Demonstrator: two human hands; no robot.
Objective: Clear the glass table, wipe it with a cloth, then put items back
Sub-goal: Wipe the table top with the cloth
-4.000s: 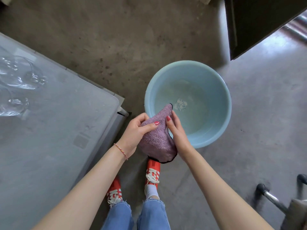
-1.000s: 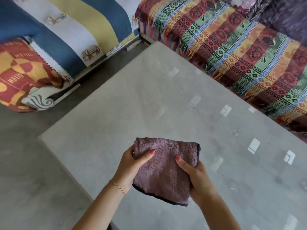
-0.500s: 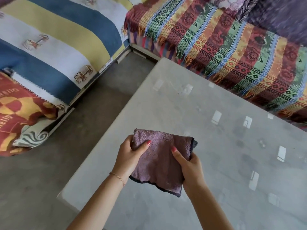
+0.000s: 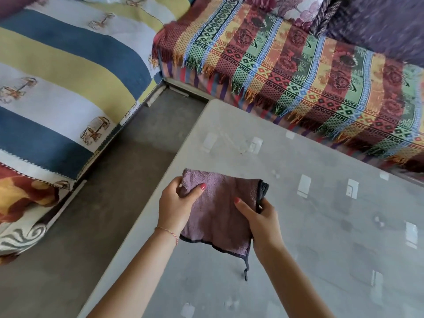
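Note:
A purple terry cloth (image 4: 220, 207) with a dark edge hangs folded between both hands, above the near left part of the glass table (image 4: 321, 237). My left hand (image 4: 174, 205) grips its left side, thumb on top. My right hand (image 4: 259, 216) holds its right side, thumb lying across the front. A short loop dangles from the cloth's lower right corner. Nothing stands on the visible part of the frosted grey table top.
A seat with a blue, yellow and white striped cover (image 4: 68, 72) runs along the left. Another seat with a colourful fringed woven throw (image 4: 309, 72) lines the table's far side. Grey concrete floor (image 4: 119, 180) separates the table's left edge from the striped seat.
Four seconds ago both hands held the cloth over a blue basin on the floor. The view has since turned to the table, and over the last second shifted left; the grip is unchanged.

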